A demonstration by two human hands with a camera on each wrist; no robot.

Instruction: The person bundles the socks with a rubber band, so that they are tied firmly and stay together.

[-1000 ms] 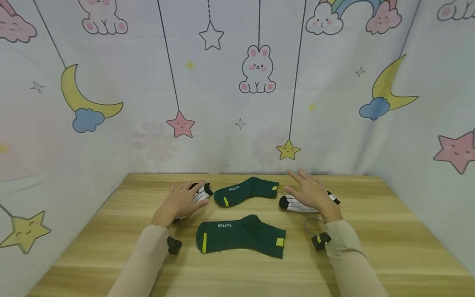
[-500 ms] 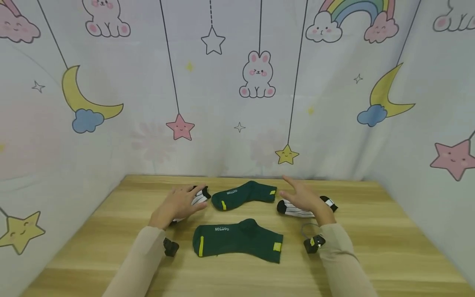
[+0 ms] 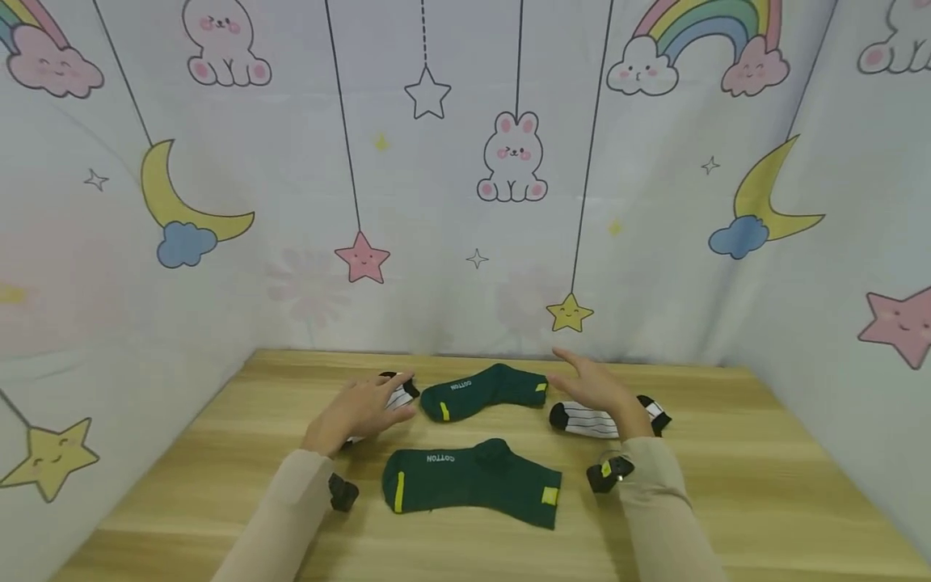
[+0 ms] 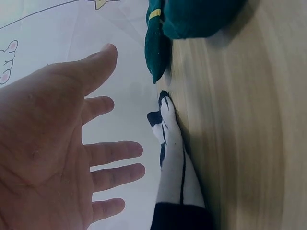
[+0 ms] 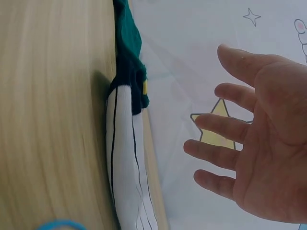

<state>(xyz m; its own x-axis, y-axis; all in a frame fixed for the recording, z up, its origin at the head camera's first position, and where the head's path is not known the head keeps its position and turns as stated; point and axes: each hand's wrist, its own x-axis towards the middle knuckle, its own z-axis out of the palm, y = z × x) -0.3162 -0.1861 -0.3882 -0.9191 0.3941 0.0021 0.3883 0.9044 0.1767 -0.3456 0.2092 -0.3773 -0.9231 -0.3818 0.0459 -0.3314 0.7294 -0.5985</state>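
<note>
My left hand [image 3: 360,412] hovers over the left white sock [image 3: 402,396] with dark stripes and black ends, hiding part of it. Its fingers are spread and hold nothing, as the left wrist view confirms. Above the right striped sock [image 3: 582,419] is my right hand [image 3: 600,386], palm down, fingers extended, nothing in its grasp; its fingertips come close to the cuff of the back green sock [image 3: 489,386]. A larger green sock [image 3: 465,485] with yellow marks and the word COTTON lies flat in front, between the forearms.
All the socks lie on a wood-grain table [image 3: 465,558]. A white cloth [image 3: 436,194] printed with stars, moons and rabbits encloses its back and sides. Small black devices, one at the left wrist [image 3: 342,492] and one at the right [image 3: 607,474], sit beside the sleeves.
My right hand has shifted slightly left, uncovering more of the right striped sock's cuff. The left hand stays nearly still over its sock. The head view has tilted up slightly; no sock has moved.
</note>
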